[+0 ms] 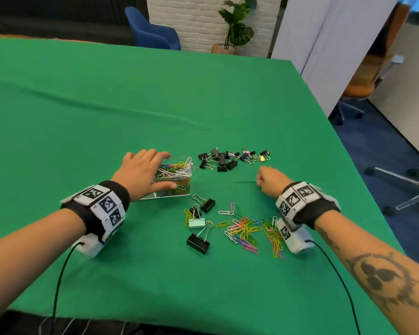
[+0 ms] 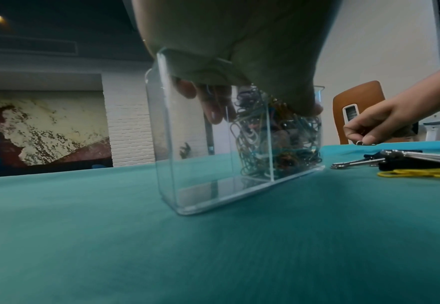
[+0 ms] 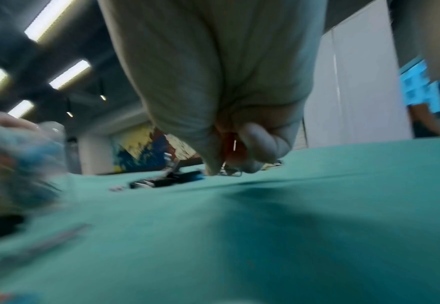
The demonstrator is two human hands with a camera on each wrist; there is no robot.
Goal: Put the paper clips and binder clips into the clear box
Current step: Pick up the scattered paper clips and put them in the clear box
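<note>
While the thumb and fingertips [image 2: 369,139] of the right hand [image 1: 270,180] are pressed together, a small metal clip [image 2: 367,143] is pinched between them just above the green cloth [image 1: 203,286]; whether it is a paper clip or a binder-clip handle cannot be told. Fingers of the left hand [image 1: 140,172] are spread over the top of the clear box [image 2: 213,174], with the thumb laid against its near wall and the fingertips reaching down its far side. One compartment of the box is seen crammed with coloured paper clips [image 1: 176,169]; the compartment under the palm looks bare in the left wrist view. Beyond the right hand a cluster of binder clips [image 1: 230,159] is laid out. Nearer the person, loose paper clips [image 1: 249,232] are scattered beside four more binder clips [image 1: 200,222], one of them pale green.
</note>
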